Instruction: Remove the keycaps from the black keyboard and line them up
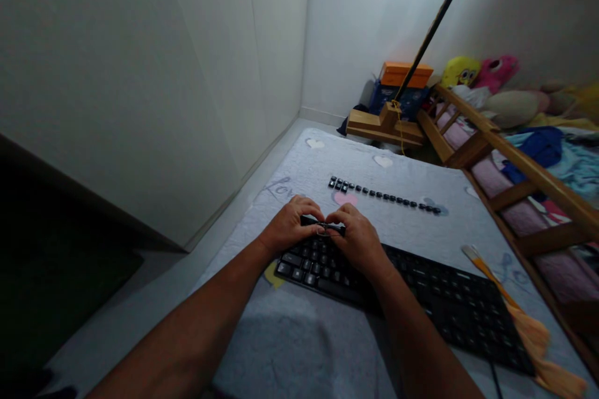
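A black keyboard (458,293) lies at a slant on the light patterned cloth (281,336). Over its upper left part, my left hand (299,218) is closed in a pinch, thumb and fingers together. My right hand (355,237) meets it there, its fingers bent and pinched too. Between the fingertips shows a thin bent wire (322,232), just at the keyboard's top edge; its ends are hidden by the fingers. Beyond the hands, removed black keycaps (379,194) lie in a long row, with a few more in a short second row at its left end.
Right of the keyboard lie a brush (477,259) and an orange cloth (538,336). A cable (495,380) runs from the keyboard's near edge. A wooden bed rail (515,162) borders the right side, a white cabinet (187,75) the left. A wooden lamp stand (384,121) is behind.
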{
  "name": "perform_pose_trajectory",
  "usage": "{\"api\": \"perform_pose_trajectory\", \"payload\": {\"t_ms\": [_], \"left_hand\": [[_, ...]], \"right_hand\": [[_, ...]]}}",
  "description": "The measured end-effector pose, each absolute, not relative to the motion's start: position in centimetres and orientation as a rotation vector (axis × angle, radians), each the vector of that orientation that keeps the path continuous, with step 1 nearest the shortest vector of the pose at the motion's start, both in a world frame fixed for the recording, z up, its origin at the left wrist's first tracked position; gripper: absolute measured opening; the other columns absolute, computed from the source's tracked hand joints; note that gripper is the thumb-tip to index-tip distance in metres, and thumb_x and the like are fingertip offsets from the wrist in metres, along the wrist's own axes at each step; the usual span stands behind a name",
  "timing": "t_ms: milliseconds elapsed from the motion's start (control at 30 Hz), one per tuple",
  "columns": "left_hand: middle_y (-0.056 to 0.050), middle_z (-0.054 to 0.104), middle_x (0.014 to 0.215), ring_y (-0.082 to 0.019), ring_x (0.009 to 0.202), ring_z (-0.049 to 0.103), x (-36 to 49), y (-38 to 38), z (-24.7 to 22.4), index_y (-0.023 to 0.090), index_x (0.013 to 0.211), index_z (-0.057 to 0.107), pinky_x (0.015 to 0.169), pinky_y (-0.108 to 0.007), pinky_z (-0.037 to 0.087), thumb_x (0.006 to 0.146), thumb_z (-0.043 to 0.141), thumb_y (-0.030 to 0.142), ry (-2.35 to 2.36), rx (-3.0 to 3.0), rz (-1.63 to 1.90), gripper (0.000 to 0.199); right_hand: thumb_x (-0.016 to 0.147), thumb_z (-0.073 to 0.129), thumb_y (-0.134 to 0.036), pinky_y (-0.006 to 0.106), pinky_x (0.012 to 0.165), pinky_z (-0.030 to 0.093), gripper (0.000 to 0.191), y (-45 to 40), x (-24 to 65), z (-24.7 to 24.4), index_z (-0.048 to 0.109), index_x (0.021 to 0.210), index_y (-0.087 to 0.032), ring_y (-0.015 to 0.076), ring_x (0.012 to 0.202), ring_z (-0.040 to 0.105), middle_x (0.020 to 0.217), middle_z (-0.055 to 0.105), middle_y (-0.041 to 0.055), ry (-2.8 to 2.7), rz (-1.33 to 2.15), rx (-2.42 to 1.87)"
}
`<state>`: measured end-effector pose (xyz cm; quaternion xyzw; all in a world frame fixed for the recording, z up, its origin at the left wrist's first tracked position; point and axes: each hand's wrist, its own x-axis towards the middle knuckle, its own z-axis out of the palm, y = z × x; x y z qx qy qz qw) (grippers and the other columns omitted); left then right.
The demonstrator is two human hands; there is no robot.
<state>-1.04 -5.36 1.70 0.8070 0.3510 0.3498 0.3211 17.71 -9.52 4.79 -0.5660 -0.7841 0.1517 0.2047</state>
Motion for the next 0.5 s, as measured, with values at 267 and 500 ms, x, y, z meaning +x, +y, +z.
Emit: {"api": "perform_pose_trajectory", "payload": {"t_ms": [267,500], "left_hand": [[-0.004,0.066,0.104,-0.022,0.104,0.055,-1.0,-5.5,2.0,0.021,0.101,0.067,0.097,-0.038,0.039,0.08,0.067,0.032,1.054,2.112,1.04,0.024],[-0.005,0.066,0.101,-0.022,0.103,0.056,-1.0,-5.2,1.7,0.02,0.096,0.067,0.097,-0.04,0.04,0.081,0.06,0.027,1.149,2.059,1.093,0.017]], "right_hand": [[0.078,0.061,-0.017,0.03,0.078,0.045,0.014,-6.4,20.4,4.6,0.065,0.09,-0.021,0.0174,0.087,0.057,0.095,0.058,0.0038,-2.106,0.322,-1.592],[0.077,0.062,-0.019,0.028,0.077,0.043,0.016,-0.8,23.7,3.7,0.07,0.09,-0.019,0.0172,0.085,0.056,0.09,0.059,0.0046,-2.003,0.173,-1.903]]}}
